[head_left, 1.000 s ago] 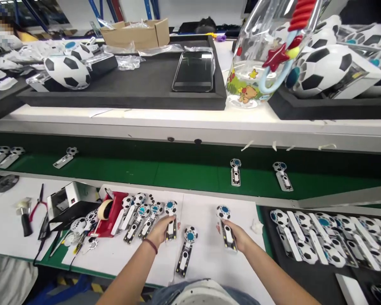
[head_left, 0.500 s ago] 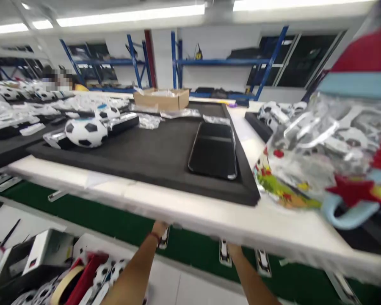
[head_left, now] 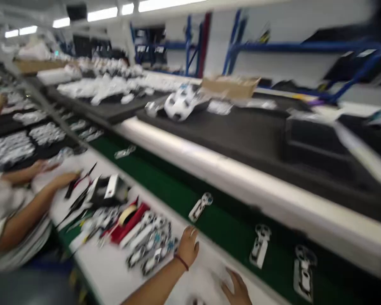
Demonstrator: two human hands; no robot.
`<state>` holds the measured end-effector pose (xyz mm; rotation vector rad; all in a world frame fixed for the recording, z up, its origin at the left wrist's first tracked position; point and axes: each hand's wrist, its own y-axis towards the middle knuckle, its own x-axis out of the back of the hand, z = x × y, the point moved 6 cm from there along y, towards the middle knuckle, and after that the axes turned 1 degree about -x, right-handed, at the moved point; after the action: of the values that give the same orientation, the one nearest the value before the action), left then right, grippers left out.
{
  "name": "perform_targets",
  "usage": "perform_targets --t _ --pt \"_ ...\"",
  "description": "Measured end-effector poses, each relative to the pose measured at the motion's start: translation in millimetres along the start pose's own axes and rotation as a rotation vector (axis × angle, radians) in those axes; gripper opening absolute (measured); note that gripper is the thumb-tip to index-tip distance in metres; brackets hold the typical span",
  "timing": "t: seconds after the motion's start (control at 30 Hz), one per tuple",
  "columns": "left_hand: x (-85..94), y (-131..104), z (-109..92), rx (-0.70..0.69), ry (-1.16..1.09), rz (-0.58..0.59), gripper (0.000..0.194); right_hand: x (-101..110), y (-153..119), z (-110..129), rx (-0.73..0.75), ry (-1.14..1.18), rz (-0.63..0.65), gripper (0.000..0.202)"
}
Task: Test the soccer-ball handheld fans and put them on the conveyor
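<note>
My left hand [head_left: 189, 246], with a red band at the wrist, is over the white bench edge beside the green conveyor belt [head_left: 228, 235]. Its fingers are loosely apart and nothing shows in them. Lower down, my right hand [head_left: 237, 289] is blurred, thumb and fingers spread, above the white bench top. Just left of my left hand lie several football-patterned plastic parts [head_left: 157, 237] in rows. On the belt are white strip parts with round football ends: one [head_left: 200, 207] beyond my left hand, another [head_left: 260, 245] and a third [head_left: 304, 271] to the right.
A red tape dispenser [head_left: 128, 220] and a black-and-white device [head_left: 109, 189] stand on the bench. At left, a co-worker's hands [head_left: 62, 180] are near pliers [head_left: 82, 180]. Beyond the belt, a black-topped table [head_left: 241, 135] holds a football-shaped piece [head_left: 178, 105] and a cardboard box [head_left: 230, 87].
My view has swung left and down, bringing the bench and co-worker in. Both hands have come back from the parts on the belt to the bench side.
</note>
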<state>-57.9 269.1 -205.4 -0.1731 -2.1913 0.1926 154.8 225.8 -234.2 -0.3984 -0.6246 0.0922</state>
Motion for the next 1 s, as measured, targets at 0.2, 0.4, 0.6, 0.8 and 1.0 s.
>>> perform_targets --t 0.2,0.4,0.6,0.8,1.0 --pt "-79.4 -186 28 -0.006 -0.131 0.273 0.066 -110 -87 -23 0.045 -0.076 0.475 0.066" --pt "-103.8 -227 52 -0.03 -0.041 0.314 0.071 -122 -103 -48 -0.011 -0.066 0.428 0.071" --pt "-104.7 -226 52 -0.088 0.069 0.333 0.058 -95 -186 -113 0.095 -0.32 0.108 0.065" --pt "-117.9 -223 48 -0.174 0.139 0.353 0.063 -105 -253 -169 0.381 -0.69 -0.066 0.066" --pt "-133.3 -216 52 -0.145 0.124 0.281 0.066 -112 -241 -181 0.406 -0.752 -0.138 0.063"
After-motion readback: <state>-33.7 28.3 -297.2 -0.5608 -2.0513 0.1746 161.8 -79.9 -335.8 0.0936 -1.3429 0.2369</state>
